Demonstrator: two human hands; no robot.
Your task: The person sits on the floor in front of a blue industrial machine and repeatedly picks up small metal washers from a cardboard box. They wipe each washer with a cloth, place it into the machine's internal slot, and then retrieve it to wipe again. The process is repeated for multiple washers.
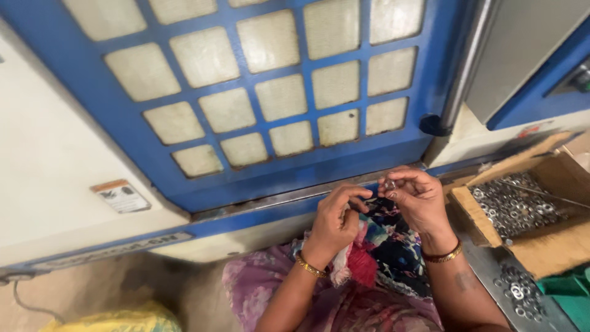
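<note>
Washer (389, 183) pinched in right hand (420, 200) fingers; left hand (337, 216) fingers curled, contents unclear.

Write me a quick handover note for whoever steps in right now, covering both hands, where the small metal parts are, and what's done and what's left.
Right hand: fingers pinch a small metal ring at chest height, in front of the blue machine door.
Left hand: fingers curled beside it, over the patterned cloth on the lap; whether it holds anything cannot be seen.
Parts: the cardboard box to the right holds a heap of metal rings; more loose rings lie on the metal surface below it.
Done: one ring is picked up and in hand.
Left: the heap in the box looks untouched.
</note>
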